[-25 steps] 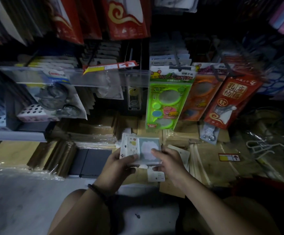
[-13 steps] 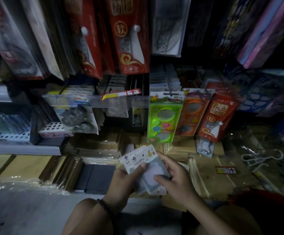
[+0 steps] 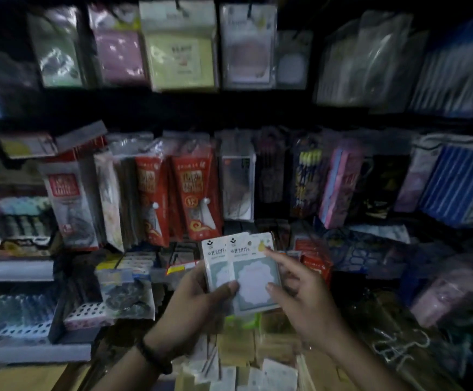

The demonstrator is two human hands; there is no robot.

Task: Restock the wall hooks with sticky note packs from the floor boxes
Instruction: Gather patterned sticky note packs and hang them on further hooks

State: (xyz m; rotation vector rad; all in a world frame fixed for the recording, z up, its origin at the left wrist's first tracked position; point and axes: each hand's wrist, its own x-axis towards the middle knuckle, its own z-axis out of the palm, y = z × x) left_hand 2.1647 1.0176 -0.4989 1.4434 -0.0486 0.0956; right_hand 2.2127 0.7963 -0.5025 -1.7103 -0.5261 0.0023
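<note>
Both hands are on one small stack of sticky note packs, held up right between them in front of the wall of hanging stuff. The left hand grips the stack from the lower left, thumb laid across the fronts. The packs are fanned a bit, so two white header cards show side by side, both reading "BE HAPPY". The right hand pinches the front pack from the right, thumb on its face and index finger up at the top right corner. The hands sit close, with only the packs between them.

There's a black wristband on the left wrist. Just above the hands hang red packs, and higher still a row of pastel packs, pretty blurry. Below the hands, loose packs lie on cardboard boxes. Off to the left of the left hand is a grey shelf, too dark to tell what's on it.
</note>
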